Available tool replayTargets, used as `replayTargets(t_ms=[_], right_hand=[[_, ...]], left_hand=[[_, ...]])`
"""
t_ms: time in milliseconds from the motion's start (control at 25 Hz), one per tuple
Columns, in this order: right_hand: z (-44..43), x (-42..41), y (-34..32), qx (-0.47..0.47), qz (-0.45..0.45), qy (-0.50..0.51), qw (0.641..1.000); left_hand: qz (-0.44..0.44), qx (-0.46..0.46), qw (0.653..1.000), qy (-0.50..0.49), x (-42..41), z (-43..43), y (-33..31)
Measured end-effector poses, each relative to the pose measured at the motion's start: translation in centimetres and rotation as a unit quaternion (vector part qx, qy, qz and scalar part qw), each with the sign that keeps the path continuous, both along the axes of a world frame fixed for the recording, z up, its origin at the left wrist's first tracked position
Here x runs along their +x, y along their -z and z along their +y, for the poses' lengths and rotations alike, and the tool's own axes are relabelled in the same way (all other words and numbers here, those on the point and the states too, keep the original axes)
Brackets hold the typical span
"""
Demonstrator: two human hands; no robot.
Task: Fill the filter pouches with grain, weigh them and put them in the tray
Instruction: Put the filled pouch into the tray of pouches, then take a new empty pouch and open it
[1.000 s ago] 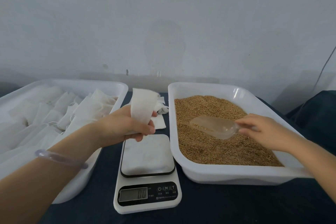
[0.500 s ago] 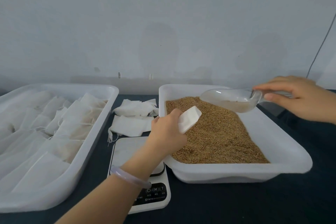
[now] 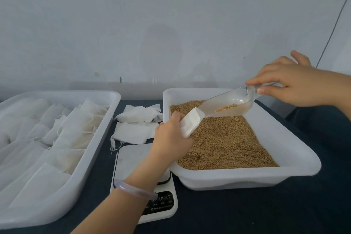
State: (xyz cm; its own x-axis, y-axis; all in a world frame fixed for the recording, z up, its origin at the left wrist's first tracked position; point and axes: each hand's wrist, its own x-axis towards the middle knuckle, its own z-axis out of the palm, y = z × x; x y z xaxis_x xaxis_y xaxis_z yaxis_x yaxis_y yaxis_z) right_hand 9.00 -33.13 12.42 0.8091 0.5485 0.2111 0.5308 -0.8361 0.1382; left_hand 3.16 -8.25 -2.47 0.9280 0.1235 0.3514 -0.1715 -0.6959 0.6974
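Head view | left hand (image 3: 171,137) grips an open filter pouch (image 3: 190,124) over the grain tray (image 3: 247,175) on the right of the surface (image 3: 247,211) | right hand (image 3: 290,83) pinches a clear scoop (image 3: 212,105) by its handle, lip at the pouch mouth, a little grain (image 3: 227,108) inside | pouch-filled tray (image 3: 91,150) at the left edge | scale (image 3: 133,156) near the front edge

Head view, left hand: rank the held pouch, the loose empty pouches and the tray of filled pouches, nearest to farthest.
1. Pouch: gripped in the left hand, mouth at the scoop tip.
2. Empty pouches: on the table, just left of the hand.
3. Tray of filled pouches: far left.
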Motion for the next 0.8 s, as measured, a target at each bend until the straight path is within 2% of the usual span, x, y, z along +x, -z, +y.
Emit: replayTargets(t_ms=[200, 320, 560, 680, 800], right_hand=[[1.7, -0.9, -0.2, -0.043, -0.146, -0.052, 0.987], [2.3, -1.4, -0.2, -0.052, -0.173, -0.077, 0.980], [1.9, -0.9, 0.3, -0.018, -0.205, -0.096, 0.974], [0.4, 0.6, 0.8, 0.022, -0.149, -0.037, 0.988], [-0.1, 2.0, 4.1, 0.040, -0.001, 0.070, 0.997]], left_hand=[[-0.009, 0.080, 0.997, -0.001, 0.1, -0.2, 0.1], [0.001, 0.109, 0.994, -0.006, 0.1, -0.2, -0.1], [-0.002, 0.074, 0.997, -0.012, 0.0, -0.3, 0.0], [0.006, 0.005, 1.000, 0.000, 0.0, -0.2, 0.1], [0.032, -0.135, 0.990, 0.008, -0.3, 0.2, -0.3]])
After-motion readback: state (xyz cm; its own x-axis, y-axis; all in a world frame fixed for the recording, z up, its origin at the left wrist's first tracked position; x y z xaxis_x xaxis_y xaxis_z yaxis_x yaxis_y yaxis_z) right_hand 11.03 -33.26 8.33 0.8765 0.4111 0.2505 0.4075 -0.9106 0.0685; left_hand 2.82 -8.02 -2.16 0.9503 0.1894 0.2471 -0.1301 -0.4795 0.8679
